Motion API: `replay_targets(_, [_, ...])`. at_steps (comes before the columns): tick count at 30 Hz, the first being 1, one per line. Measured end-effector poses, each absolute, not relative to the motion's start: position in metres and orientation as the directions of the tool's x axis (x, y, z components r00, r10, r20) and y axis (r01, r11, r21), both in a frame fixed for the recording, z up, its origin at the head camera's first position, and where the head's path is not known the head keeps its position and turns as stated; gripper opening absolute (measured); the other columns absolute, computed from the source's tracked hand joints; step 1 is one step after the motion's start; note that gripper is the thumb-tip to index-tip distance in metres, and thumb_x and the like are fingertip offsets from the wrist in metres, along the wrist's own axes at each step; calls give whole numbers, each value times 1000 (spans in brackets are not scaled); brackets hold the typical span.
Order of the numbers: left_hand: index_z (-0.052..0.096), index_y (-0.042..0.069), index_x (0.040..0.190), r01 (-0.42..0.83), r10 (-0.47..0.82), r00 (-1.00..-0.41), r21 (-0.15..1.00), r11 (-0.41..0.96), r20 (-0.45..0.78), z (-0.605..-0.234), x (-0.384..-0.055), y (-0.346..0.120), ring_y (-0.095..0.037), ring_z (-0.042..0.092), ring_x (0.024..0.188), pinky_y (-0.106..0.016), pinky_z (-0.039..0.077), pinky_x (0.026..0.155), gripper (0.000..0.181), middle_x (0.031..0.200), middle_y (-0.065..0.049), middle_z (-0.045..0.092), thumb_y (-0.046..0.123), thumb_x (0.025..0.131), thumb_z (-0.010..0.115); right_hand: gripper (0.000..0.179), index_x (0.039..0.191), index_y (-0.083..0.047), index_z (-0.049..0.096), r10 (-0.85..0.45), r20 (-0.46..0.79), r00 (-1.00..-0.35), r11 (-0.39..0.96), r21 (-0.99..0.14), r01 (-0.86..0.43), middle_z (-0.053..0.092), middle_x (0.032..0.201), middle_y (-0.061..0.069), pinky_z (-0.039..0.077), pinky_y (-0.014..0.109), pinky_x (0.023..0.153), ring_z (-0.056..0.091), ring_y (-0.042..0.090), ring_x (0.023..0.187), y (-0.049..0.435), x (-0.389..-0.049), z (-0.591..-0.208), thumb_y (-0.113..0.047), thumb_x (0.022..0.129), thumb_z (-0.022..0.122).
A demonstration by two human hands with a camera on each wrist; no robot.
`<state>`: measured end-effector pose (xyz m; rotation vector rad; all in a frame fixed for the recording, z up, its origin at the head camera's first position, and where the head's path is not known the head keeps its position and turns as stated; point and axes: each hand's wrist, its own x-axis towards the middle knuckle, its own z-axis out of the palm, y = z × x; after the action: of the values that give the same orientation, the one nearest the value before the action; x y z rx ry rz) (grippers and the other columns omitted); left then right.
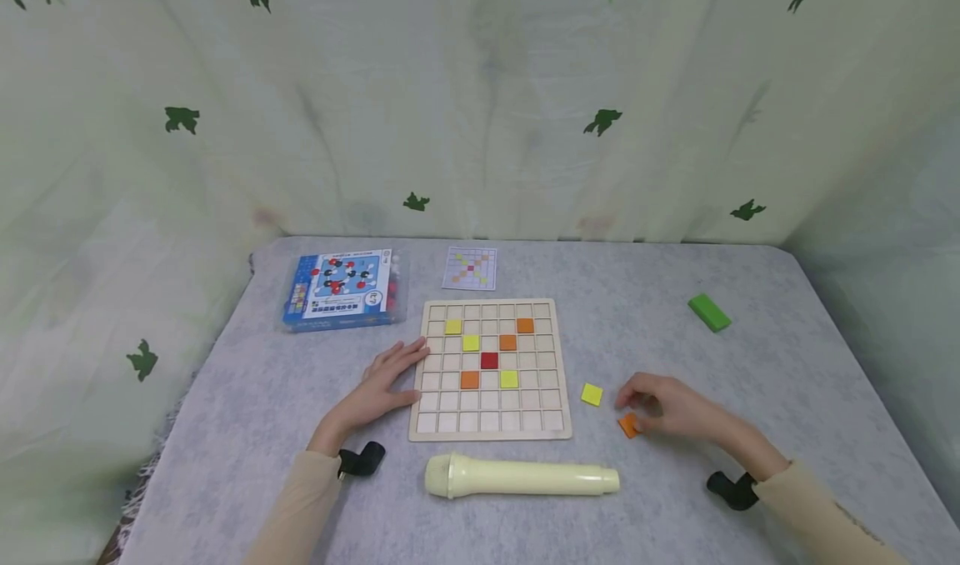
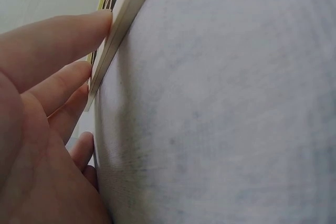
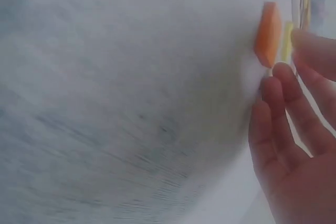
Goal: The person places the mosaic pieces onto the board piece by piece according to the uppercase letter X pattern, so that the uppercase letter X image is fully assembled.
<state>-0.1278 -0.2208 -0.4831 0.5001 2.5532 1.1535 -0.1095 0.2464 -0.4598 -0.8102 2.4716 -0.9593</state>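
A wooden grid board [image 1: 447, 422] lies flat, holding several yellow, orange and red square tiles, such as the red tile [image 1: 489, 361] near its middle. With extended fingers, my left hand [image 1: 378, 386] rests on the board's left edge; the left wrist view shows the thumb against the board's side [image 2: 122, 22]. My right hand [image 1: 678, 407] is bent over a loose orange tile [image 1: 628, 426], thumb and fingers apart. In the right wrist view the orange tile [image 3: 269, 35] sits just beyond the fingertips, not between them. A loose yellow tile [image 1: 592, 394] lies between that hand and the board.
A cream microphone-shaped object [image 1: 525, 477] lies in front of the board. Behind it is a small printed pattern card [image 1: 470, 268]. A blue plastic box [image 1: 345, 290] with a molecule picture stands at back left, and a green block [image 1: 708, 312] lies at right.
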Motion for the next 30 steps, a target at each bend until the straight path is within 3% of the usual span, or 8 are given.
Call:
replay_targets(6, [37, 9, 148, 193, 427, -897, 766, 613, -116, -483, -127, -222, -35, 2, 143, -64, 5, 106, 66, 158, -6, 19, 18, 89, 67, 33, 96, -18, 63, -633, -104, -767, 637, -633, -440, 55, 98, -10, 50, 32, 81, 56, 11, 92, 244, -103, -464, 7, 75, 70])
replay_targets(16, [37, 10, 148, 195, 425, -897, 756, 625, -120, -484, -128, -221, -34, 2, 144, -63, 5, 106, 66, 158, -5, 20, 18, 90, 66, 24, 98, -18, 63, -603, -18, -798, 637, -612, -468, 57, 92, -12, 49, 27, 73, 54, 7, 82, 219, -114, -461, -9, 80, 76])
replay_targets(23, [37, 10, 148, 198, 425, -898, 755, 625, -116, -484, -128, -222, -34, 3, 143, -64, 5, 106, 66, 158, -5, 20, 19, 90, 66, 21, 100, -15, 63, -663, -29, -748, 577, -656, -487, 57, 93, -10, 48, 28, 75, 55, 13, 85, 156, -136, -448, -12, 82, 74])
replay_targets(30, [37, 9, 148, 207, 436, -894, 764, 611, -107, -485, -128, -222, -34, 3, 143, -63, 5, 106, 65, 158, -6, 20, 17, 90, 66, 19, 100, -12, 64, -766, -19, -642, 501, -643, -579, 58, 95, -7, 46, 25, 77, 53, 13, 86, 87, -156, -446, -12, 83, 73])
